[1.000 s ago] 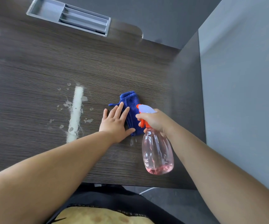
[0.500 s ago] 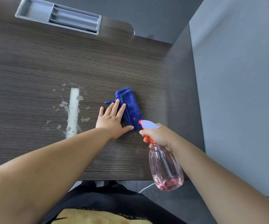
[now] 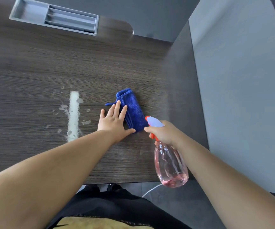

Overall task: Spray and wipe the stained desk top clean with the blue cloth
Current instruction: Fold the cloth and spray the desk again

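A folded blue cloth [image 3: 133,111] lies on the dark wood-grain desk top [image 3: 34,63]. My left hand [image 3: 113,122] lies flat with straight fingers, its fingertips on the cloth's left edge. To the left of it is a whitish stain [image 3: 73,113]: a long streak with splatters around it. My right hand [image 3: 164,132] grips the neck of a clear spray bottle [image 3: 170,162] with pink liquid and an orange trigger. The bottle hangs over the desk's front right edge, nozzle pointing left toward the cloth.
A grey recessed tray [image 3: 55,18] with compartments sits in the desk at the back left. A grey partition wall [image 3: 240,80] stands along the right side. The desk's front edge runs just above my lap, with a white cable [image 3: 150,190] on the floor below.
My right hand has drawn the bottle back toward me and to the right, off the cloth. My left hand stays on the cloth's left edge.
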`<act>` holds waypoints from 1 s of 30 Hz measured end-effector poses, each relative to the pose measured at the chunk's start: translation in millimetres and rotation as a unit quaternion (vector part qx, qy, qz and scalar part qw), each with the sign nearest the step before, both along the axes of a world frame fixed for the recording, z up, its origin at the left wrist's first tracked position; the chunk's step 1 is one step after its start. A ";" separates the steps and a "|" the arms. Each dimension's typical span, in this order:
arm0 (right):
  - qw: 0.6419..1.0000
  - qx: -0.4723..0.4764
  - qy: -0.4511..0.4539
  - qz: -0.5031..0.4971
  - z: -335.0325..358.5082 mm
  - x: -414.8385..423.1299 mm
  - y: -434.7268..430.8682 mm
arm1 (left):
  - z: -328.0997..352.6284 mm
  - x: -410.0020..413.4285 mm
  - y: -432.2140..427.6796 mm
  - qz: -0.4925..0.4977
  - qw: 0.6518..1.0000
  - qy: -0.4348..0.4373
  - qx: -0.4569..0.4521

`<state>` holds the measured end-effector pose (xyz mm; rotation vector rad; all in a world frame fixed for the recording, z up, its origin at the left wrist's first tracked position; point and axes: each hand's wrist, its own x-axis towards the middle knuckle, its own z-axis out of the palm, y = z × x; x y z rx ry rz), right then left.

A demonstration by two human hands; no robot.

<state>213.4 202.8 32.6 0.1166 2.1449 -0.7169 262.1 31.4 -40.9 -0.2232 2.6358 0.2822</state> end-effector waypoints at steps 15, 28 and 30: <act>0.999 -0.019 0.034 0.027 3.2 -31.6 -43.2 | 0.7 1.0 0.4 -0.005 1.000 -0.003 -0.005; 0.998 -0.007 -0.001 0.060 -1.1 -5.8 -26.0 | -0.8 1.3 0.4 -0.006 1.000 0.004 -0.011; 0.999 -0.016 -0.002 0.050 0.9 -0.6 -19.3 | -0.1 1.4 0.5 -0.007 1.000 0.004 -0.010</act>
